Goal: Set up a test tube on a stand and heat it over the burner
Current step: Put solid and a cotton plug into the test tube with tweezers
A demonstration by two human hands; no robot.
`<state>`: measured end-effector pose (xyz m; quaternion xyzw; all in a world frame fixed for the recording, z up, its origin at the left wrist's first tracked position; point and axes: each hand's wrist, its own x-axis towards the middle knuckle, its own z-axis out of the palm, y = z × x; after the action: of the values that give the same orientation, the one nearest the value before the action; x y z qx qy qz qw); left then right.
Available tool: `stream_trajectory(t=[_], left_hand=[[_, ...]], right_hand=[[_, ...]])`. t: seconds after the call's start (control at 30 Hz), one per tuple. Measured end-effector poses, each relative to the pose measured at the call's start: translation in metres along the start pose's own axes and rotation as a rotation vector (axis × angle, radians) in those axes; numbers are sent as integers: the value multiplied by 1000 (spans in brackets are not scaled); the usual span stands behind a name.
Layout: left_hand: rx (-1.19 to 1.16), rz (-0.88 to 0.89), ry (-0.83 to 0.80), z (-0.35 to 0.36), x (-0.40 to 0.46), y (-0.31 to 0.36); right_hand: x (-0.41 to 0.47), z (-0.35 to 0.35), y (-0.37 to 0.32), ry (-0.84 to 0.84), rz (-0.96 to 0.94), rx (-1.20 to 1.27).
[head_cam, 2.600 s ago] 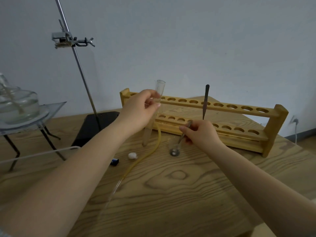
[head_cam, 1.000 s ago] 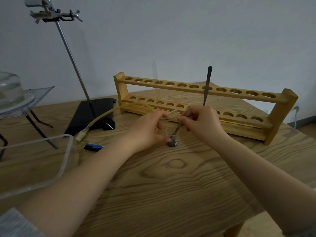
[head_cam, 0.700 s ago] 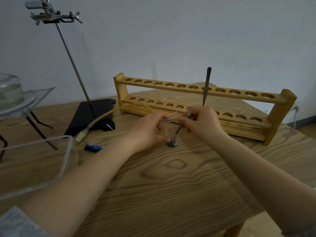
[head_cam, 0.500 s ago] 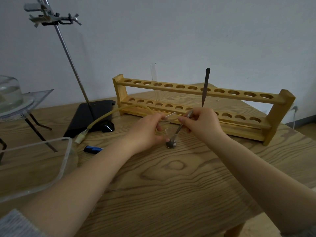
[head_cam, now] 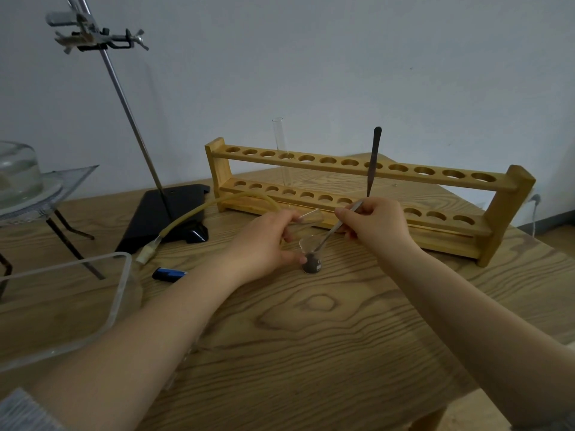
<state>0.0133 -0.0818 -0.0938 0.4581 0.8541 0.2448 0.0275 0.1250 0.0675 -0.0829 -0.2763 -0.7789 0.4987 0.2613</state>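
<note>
My left hand point(head_cam: 264, 244) grips a glass test tube point(head_cam: 311, 216) tilted almost level, its open mouth pointing right; the thumb touches a small glass beaker point(head_cam: 311, 259) with dark powder at its bottom. My right hand point(head_cam: 376, 223) pinches a thin metal spatula point(head_cam: 326, 237) whose tip reaches down into the beaker. A retort stand rod point(head_cam: 133, 126) with a metal clamp point(head_cam: 93, 38) rises at the left from a black base point(head_cam: 168, 209). A second tube point(head_cam: 281, 147) stands upright in the wooden rack point(head_cam: 497, 213).
A dark metal tool point(head_cam: 373, 160) stands in the rack. A yellow rubber hose point(head_cam: 217, 203) curves across the base. A blue lighter point(head_cam: 169, 274) lies by a clear plastic tray point(head_cam: 121, 293). A tripod with gauze point(head_cam: 62, 188) bearing a glass vessel point(head_cam: 15, 172) stands far left.
My left hand brought the tube down from upright to nearly level beside the beaker. In the last second both hands have hardly moved; the spatula stays in the beaker.
</note>
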Motion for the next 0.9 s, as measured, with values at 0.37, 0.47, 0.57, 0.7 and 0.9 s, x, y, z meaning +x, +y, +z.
stream_trajectory(t=[0.37, 0.47, 0.57, 0.7, 0.9], left_hand=[[26, 17, 34, -11, -9, -5], [16, 19, 32, -13, -10, -5], [17, 20, 24, -15, -12, -4], [25, 30, 14, -17, -14, -3], [14, 15, 2, -19, -16, -4]], right_hand=[[1, -3, -1, 19, 194, 131], [1, -6, -1, 16, 230, 171], [1, -8, -1, 19, 264, 219], [2, -12, -1, 27, 300, 276], [3, -17, -3, 8, 339, 362]])
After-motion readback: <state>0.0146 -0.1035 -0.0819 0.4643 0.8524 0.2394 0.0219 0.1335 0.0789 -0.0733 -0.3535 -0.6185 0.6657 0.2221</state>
